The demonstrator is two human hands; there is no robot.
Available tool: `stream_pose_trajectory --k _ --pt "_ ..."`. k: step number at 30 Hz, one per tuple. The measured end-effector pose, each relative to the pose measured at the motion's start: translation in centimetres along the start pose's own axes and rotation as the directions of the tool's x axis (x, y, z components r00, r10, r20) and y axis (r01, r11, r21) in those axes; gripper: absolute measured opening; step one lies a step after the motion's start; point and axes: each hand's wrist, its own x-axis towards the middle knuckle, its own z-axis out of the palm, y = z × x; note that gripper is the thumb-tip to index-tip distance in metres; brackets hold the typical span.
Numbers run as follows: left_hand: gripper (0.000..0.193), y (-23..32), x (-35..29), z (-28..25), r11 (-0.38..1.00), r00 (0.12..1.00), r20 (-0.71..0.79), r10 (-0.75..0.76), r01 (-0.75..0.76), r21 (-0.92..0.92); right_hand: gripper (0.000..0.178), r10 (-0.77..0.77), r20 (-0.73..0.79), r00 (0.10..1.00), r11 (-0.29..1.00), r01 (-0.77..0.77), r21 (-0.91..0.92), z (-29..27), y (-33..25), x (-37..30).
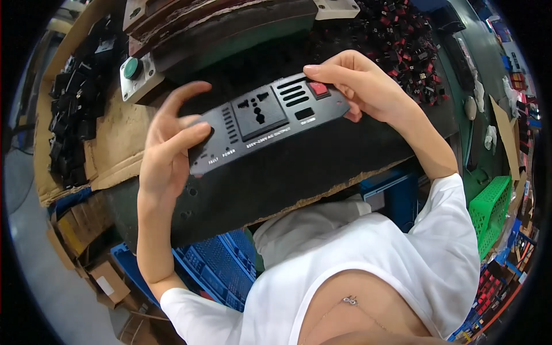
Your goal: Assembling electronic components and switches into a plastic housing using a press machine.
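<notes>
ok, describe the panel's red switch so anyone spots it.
Find the dark panel held between the left hand and right hand. The red switch sits near its right end, by the top edge. It's mounted, bright red beside black slots, unlike the loose red parts heaped beyond.

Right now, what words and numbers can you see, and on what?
I won't copy wording, but:
Dark grey panel: long white text, lower edge, readable.
Same panel, left end: two white words, readable.
Same panel, right half: tiny print, unreadable.
White patch on cardboard box: no writing readable.

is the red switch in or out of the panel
In: the red switch sits in the black panel beside the right hand; full seating unclear.
</notes>
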Motion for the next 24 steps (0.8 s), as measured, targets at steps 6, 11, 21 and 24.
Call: stream_pose_trajectory --k 6,11,21,24 --pt "0.065 0.5 -0.4 0.8 0.936 0.989 0.021 -0.145 0.144 -0.322 0.042 0.165 0.102 0.981 0.958 -0.184 0.222 0.4 -0.6 -0.5" --pt "0.058 0.3 -0.6 0.4 0.895 0.984 0.038 -0.172 0.172 -0.412 0.041 0.174 0.061 0.983 0.957 -0.183 0.226 0.8 -0.4 -0.6" --pt "0.051 -0.1 -0.8 -0.3 0.852 0.975 0.087 -0.203 0.22 -0.475 0.037 0.221 0.192 0.956 0.885 -0.279 0.372 0.5 -0.4 -0.9" --pt "0.05 -0.4 -0.7 -0.9 0.821 0.973 0.109 -0.203 0.23 -0.522 0.036 0.255 0.188 0.949 0.875 -0.309 0.372 0.6 -0.7 -0.7"
